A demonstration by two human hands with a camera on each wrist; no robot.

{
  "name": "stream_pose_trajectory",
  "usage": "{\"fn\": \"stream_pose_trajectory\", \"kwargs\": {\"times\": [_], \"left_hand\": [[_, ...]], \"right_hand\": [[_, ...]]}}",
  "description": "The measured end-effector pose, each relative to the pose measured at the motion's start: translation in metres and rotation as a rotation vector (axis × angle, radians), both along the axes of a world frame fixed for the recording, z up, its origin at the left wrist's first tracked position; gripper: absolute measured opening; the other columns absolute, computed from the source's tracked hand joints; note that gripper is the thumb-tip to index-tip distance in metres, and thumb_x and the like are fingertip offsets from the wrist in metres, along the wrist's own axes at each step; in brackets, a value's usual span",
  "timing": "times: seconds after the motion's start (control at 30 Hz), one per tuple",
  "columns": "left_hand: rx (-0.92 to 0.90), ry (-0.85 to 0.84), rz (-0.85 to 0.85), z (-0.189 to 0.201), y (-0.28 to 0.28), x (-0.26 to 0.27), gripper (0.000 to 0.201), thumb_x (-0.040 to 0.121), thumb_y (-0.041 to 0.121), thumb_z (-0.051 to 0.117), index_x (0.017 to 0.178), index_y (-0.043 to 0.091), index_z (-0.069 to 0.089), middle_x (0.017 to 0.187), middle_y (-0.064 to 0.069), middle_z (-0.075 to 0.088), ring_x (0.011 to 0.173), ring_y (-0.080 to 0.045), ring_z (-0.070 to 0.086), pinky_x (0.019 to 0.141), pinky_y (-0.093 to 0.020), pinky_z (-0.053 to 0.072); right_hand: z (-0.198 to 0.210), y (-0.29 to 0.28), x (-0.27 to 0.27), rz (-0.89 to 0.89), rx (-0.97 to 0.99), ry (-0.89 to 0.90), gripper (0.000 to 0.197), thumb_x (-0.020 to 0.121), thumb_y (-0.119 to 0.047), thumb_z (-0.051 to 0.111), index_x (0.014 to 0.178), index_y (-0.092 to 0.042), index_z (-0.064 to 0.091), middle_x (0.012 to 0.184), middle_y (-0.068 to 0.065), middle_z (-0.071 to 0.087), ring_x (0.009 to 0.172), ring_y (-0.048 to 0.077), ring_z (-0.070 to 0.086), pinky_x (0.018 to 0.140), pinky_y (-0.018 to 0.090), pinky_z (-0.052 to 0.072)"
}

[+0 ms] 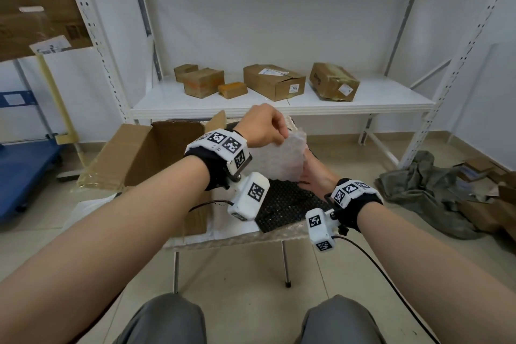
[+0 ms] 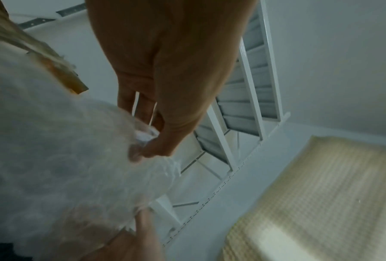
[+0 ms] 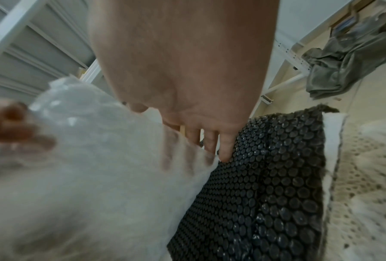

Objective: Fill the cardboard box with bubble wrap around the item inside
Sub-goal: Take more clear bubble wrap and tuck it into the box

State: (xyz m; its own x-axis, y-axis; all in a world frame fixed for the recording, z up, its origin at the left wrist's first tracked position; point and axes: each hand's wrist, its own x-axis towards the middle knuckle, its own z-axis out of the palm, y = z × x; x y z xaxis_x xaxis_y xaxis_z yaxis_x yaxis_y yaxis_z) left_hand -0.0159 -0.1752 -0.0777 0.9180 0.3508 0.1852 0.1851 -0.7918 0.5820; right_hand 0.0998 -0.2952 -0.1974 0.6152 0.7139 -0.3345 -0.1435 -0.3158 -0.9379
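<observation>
Head view shows the cardboard box (image 1: 156, 153) lying open on a small table (image 1: 223, 234), flaps splayed, its inside hidden. Beside it lies a black bubble sheet (image 1: 290, 204), its round cells glossy. Above that, both hands hold a cloudy white sheet of bubble wrap (image 1: 282, 156), soft and crinkled: the left hand (image 1: 262, 130) pinches its top edge, the right hand (image 1: 312, 173) closes its grip on the lower edge. Folding it loosely should pad the gaps best.
</observation>
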Motion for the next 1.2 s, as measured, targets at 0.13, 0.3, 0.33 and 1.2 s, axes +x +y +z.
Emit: {"fn": "stream_pose_trajectory", "kwargs": {"times": [0.13,0.3,0.33,1.2], "left_hand": [[-0.118,-0.204,0.041,0.018,0.001,-0.006,0.019,0.078,-0.001,0.075,0.074,0.016,0.068,0.077,0.005,0.066,0.065,0.001,0.056,0.054,-0.006,0.041],[-0.260,-0.387,0.084,0.037,0.006,-0.017,0.022,0.078,-0.002,0.072,0.072,0.018,0.065,0.072,0.004,0.068,0.063,-0.003,0.061,0.064,-0.018,0.049],[-0.283,-0.403,0.079,0.041,0.006,-0.020,0.023,0.078,-0.003,0.070,0.072,0.018,0.064,0.071,0.002,0.068,0.063,-0.005,0.063,0.064,-0.020,0.050],[-0.207,-0.713,0.327,0.068,0.036,-0.035,0.029,0.091,0.019,0.068,0.116,0.014,0.055,0.093,0.006,0.053,0.077,-0.003,0.050,0.075,-0.016,0.045]], "right_hand": [[0.009,-0.007,-0.001,-0.041,0.046,-0.026,0.070,0.089,-0.080,0.012,0.126,-0.039,0.057,0.121,-0.009,0.068,0.124,0.021,0.052,0.111,0.048,0.031],[0.015,-0.015,-0.001,-0.081,0.092,-0.056,0.068,0.090,-0.078,0.016,0.132,-0.041,0.054,0.111,-0.012,0.074,0.120,0.020,0.057,0.107,0.049,0.037],[0.016,-0.016,-0.002,-0.083,0.110,-0.051,0.063,0.091,-0.077,0.018,0.125,-0.042,0.058,0.113,-0.009,0.074,0.117,0.019,0.059,0.107,0.049,0.040],[0.031,-0.041,0.020,-0.510,0.187,-0.355,0.023,0.074,-0.027,0.081,0.084,-0.009,0.072,0.091,0.006,0.073,0.084,0.020,0.065,0.090,0.044,0.054]]}}
